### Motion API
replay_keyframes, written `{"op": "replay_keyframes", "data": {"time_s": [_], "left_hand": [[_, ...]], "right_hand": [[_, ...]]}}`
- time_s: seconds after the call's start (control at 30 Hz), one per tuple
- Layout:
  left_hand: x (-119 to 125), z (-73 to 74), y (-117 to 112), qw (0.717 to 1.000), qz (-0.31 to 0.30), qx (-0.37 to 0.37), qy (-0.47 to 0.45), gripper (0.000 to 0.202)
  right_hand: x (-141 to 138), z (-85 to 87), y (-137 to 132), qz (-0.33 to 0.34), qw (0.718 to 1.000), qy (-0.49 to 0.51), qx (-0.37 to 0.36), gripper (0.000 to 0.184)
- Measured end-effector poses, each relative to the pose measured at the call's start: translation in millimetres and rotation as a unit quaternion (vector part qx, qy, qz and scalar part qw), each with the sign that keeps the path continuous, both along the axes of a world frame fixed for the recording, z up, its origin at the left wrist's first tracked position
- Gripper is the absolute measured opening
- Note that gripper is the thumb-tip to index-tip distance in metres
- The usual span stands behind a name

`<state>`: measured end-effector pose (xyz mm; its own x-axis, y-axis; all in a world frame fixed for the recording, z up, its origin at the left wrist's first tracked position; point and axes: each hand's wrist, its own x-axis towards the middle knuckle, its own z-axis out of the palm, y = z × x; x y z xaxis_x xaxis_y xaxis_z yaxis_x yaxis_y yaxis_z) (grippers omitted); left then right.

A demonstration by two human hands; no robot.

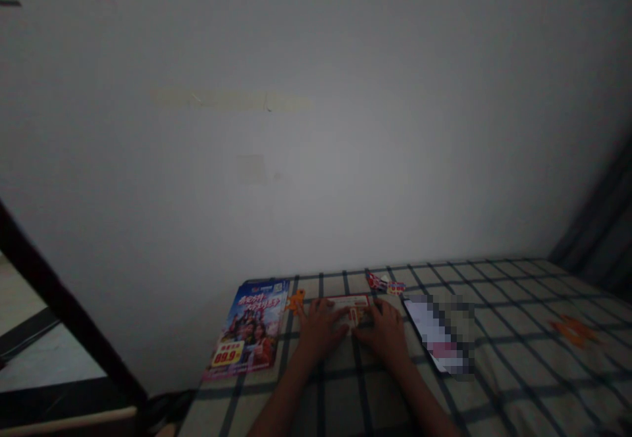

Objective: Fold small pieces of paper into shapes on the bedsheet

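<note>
A printed sheet of paper (353,301), red and white with a coloured picture, lies flat on the checked cloth (340,397). My left hand (320,324) rests on its left side with the fingers spread and the thumb pointing inward. On the right side of the sheet lies my right hand (385,328), its fingers apart and its thumb toward the left one. Both hands cover parts of the paper. An orange paper cut-out (296,301) lies by my left fingertips. Just beyond the sheet is a crumpled printed paper piece (386,284).
A stack of blue and pink leaflets (251,325) lies to the left. On the right is a phone-like device (434,335) with a lit, partly pixelated screen. Another orange cut-out (575,330) is farther right. A pale wall (345,128) stands behind the cloth-covered surface.
</note>
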<state>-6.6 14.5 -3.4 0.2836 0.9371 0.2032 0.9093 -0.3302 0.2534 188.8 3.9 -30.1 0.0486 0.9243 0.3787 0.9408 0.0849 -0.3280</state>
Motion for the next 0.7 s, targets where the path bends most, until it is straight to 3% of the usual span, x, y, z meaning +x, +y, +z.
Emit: {"op": "replay_keyframes", "data": {"time_s": [0.3, 0.53, 0.7], "left_hand": [[-0.5, -3.8, 1.5, 1.000, 0.005, 0.003, 0.000, 0.043], [-1.1, -3.7, -0.8, 0.999, -0.005, 0.024, -0.026, 0.039], [-0.4, -4.8, -2.9, 0.998, -0.003, 0.034, -0.052, 0.044]], "right_hand": [[3.7, -11.7, -3.4, 0.020, 1.000, -0.005, 0.021, 0.066], [13.0, -17.5, 3.6, 0.035, 0.994, 0.077, 0.072, 0.034], [16.7, -20.7, 5.4, 0.057, 0.986, 0.123, 0.098, 0.026]]}}
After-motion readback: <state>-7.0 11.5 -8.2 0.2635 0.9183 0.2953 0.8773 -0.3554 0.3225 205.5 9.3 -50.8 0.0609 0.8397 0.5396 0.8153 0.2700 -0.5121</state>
